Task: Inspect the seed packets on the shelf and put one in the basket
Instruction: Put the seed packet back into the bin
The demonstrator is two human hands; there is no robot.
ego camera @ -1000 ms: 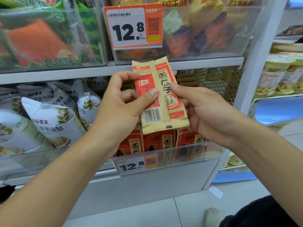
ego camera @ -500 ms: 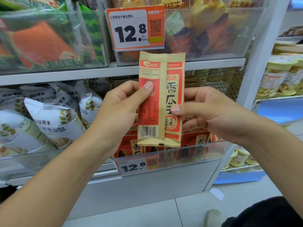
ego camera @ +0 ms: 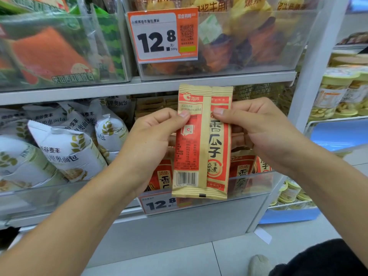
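Observation:
A tan and red seed packet (ego camera: 201,156) stands upright in front of the shelf, its back seam and barcode facing me. My left hand (ego camera: 153,140) pinches its left edge near the top, thumb on the front. My right hand (ego camera: 258,126) pinches the right edge at the same height, thumb on the packet face. More red seed packets (ego camera: 245,168) stand in the clear shelf bin (ego camera: 254,186) behind and below it. No basket is in view.
White bread bags (ego camera: 67,154) fill the bin to the left. An upper shelf (ego camera: 119,90) carries clear bins of snacks and a 12.8 price tag (ego camera: 162,34). Jars (ego camera: 334,94) stand on the rack at right. A shoe (ego camera: 259,264) rests on the floor tiles.
The packet has turned from tilted to upright and now sits a little lower. Both thumbs have shifted up toward its top edges.

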